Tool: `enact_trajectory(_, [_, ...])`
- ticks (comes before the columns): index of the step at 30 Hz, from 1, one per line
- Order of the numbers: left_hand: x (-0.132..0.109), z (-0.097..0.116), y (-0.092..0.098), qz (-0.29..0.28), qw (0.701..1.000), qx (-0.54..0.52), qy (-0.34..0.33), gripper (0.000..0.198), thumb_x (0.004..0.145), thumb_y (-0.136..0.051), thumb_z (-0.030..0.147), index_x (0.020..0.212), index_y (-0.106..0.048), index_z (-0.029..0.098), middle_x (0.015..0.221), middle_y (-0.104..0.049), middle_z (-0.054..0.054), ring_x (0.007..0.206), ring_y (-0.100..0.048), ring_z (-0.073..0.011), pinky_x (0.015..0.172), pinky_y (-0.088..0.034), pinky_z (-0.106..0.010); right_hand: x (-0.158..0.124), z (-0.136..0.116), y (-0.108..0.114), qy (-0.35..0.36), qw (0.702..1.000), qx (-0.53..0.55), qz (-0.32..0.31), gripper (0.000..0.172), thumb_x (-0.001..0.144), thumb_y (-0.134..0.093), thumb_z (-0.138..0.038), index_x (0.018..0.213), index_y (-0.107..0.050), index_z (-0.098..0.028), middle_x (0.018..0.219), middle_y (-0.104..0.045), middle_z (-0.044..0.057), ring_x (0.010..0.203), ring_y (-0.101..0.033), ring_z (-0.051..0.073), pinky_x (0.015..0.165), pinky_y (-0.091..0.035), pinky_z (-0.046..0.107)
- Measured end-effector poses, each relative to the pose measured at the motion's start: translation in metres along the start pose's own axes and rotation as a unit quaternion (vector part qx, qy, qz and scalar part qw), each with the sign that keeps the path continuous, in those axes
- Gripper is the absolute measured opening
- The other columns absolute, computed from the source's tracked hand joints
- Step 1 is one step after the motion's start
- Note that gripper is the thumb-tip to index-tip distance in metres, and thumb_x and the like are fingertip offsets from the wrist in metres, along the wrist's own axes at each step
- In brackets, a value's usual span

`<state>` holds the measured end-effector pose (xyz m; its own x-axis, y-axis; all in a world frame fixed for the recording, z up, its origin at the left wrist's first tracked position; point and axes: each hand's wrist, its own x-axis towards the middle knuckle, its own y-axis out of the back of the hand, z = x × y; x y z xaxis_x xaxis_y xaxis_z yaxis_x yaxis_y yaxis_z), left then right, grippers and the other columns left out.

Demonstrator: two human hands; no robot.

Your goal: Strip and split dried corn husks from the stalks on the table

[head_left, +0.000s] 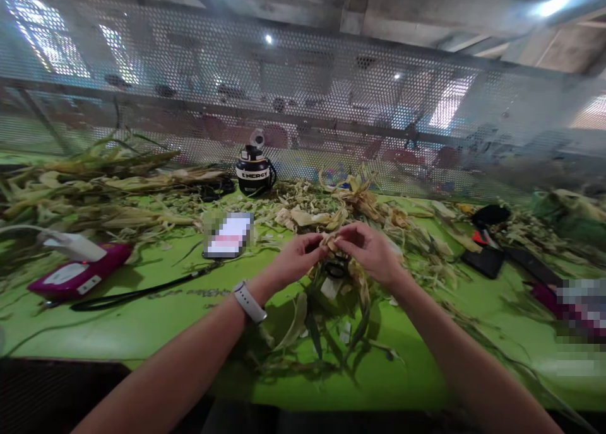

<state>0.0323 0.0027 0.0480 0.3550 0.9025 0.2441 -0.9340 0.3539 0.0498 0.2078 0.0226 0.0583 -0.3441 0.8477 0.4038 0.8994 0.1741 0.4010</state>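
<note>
My left hand (300,255) and my right hand (370,251) meet above the middle of the green table. Between their fingertips they pinch a pale, twisted strip of dried leaf, likely corn husk (330,240). A light watch band (249,301) circles my left wrist. Just under the hands is a black looped object (336,268), perhaps scissor handles, partly hidden. Long green and tan husk strips (362,298) hang or lie below it; I cannot tell which. Beyond the hands lies a heap of dry husks (315,216).
A phone (230,235) with a black strap lies left of centre. Farther left sits a purple power strip (80,273) with a white charger. A black jug (253,172) stands at the back. Leaf piles (95,188) cover the far left. A perforated metal screen (303,87) borders the table.
</note>
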Motion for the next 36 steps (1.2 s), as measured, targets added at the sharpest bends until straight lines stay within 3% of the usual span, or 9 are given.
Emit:
enact_trajectory(5, [0.001, -0.002, 0.0, 0.004, 1.0, 0.012, -0.01, 0.029, 0.072, -0.064, 0.039, 0.08, -0.065, 0.011, 0.067, -0.054, 0.001, 0.062, -0.04, -0.0088, 0.057, -0.031, -0.021, -0.003, 0.0, -0.01, -0.016, 0.997, 0.032, 0.068, 0.025, 0.073, -0.068, -0.035, 0.088, -0.057, -0.019, 0.076, -0.061, 0.002, 0.069, -0.058, 0.015, 0.066, -0.05, 0.028])
enact_trajectory(9, [0.0, 0.003, 0.001, 0.015, 0.996, -0.075, 0.044, 0.034, 0.068, -0.069, 0.041, 0.085, -0.066, 0.011, 0.066, -0.052, 0.002, 0.056, -0.036, -0.0059, 0.052, -0.026, -0.02, -0.002, -0.002, -0.005, 0.006, 0.999, 0.049, 0.011, 0.025, 0.072, -0.07, -0.034, 0.089, -0.06, -0.019, 0.081, -0.065, 0.003, 0.074, -0.061, 0.016, 0.07, -0.05, 0.03])
enact_trajectory(15, [-0.002, 0.005, 0.004, -0.007, 0.99, -0.115, 0.079, 0.034, 0.067, -0.072, 0.037, 0.086, -0.065, 0.01, 0.064, -0.05, 0.002, 0.054, -0.036, -0.0051, 0.049, -0.025, -0.02, 0.0, -0.01, 0.004, 0.139, 0.984, -0.109, 0.029, 0.014, 0.076, -0.068, -0.032, 0.085, -0.067, -0.021, 0.082, -0.064, 0.004, 0.082, -0.057, 0.018, 0.075, -0.046, 0.032])
enact_trajectory(17, [-0.003, 0.004, 0.005, -0.013, 0.991, -0.109, 0.077, 0.034, 0.068, -0.071, 0.038, 0.087, -0.065, 0.011, 0.064, -0.05, 0.003, 0.054, -0.036, -0.0054, 0.049, -0.025, -0.02, -0.001, -0.011, 0.004, 0.149, 0.978, -0.141, 0.045, 0.018, 0.076, -0.068, -0.034, 0.089, -0.067, -0.021, 0.084, -0.062, 0.005, 0.083, -0.056, 0.019, 0.074, -0.045, 0.032])
enact_trajectory(21, [-0.004, 0.002, 0.004, -0.038, 0.993, -0.081, 0.074, 0.035, 0.071, -0.067, 0.043, 0.087, -0.064, 0.012, 0.063, -0.046, 0.004, 0.054, -0.035, -0.0063, 0.049, -0.026, -0.021, 0.0, -0.009, 0.003, 0.138, 0.969, -0.194, 0.069, 0.019, 0.076, -0.067, -0.038, 0.083, -0.067, -0.02, 0.087, -0.059, 0.006, 0.088, -0.054, 0.021, 0.08, -0.041, 0.035])
enact_trajectory(24, [-0.004, -0.001, 0.001, -0.068, 0.995, -0.052, 0.056, 0.037, 0.072, -0.064, 0.048, 0.082, -0.061, 0.013, 0.06, -0.042, 0.004, 0.054, -0.034, -0.0068, 0.049, -0.026, -0.021, 0.001, -0.006, 0.002, 0.126, 0.976, -0.178, 0.025, 0.022, 0.08, -0.062, -0.039, 0.071, -0.062, -0.019, 0.081, -0.059, 0.005, 0.083, -0.054, 0.019, 0.078, -0.04, 0.034])
enact_trajectory(30, [-0.001, -0.009, 0.0, -0.055, 0.995, 0.084, -0.022, 0.032, 0.08, -0.054, 0.045, 0.077, -0.058, 0.013, 0.063, -0.045, 0.003, 0.059, -0.037, -0.0089, 0.054, -0.032, -0.021, 0.001, -0.001, -0.003, 0.094, 0.983, -0.159, 0.009, 0.026, 0.082, -0.058, -0.04, 0.067, -0.053, -0.019, 0.073, -0.056, 0.003, 0.075, -0.051, 0.017, 0.072, -0.039, 0.03])
enact_trajectory(33, [-0.001, -0.009, 0.001, -0.087, 0.985, 0.144, -0.026, 0.028, 0.081, -0.052, 0.04, 0.078, -0.059, 0.013, 0.069, -0.052, 0.001, 0.065, -0.043, -0.0111, 0.06, -0.036, -0.022, 0.0, -0.002, -0.001, 0.021, 0.992, -0.108, -0.057, 0.029, 0.082, -0.054, -0.043, 0.067, -0.053, -0.018, 0.07, -0.053, 0.001, 0.069, -0.049, 0.014, 0.065, -0.037, 0.026])
enact_trajectory(36, [-0.004, -0.005, -0.001, -0.158, 0.978, 0.135, -0.002, 0.024, 0.08, -0.052, 0.033, 0.087, -0.062, 0.013, 0.079, -0.058, -0.002, 0.071, -0.047, -0.0126, 0.066, -0.039, -0.023, 0.001, -0.005, 0.003, -0.08, 0.982, -0.082, -0.153, 0.035, 0.082, -0.05, -0.046, 0.061, -0.048, -0.017, 0.059, -0.045, -0.003, 0.058, -0.041, 0.011, 0.054, -0.03, 0.024])
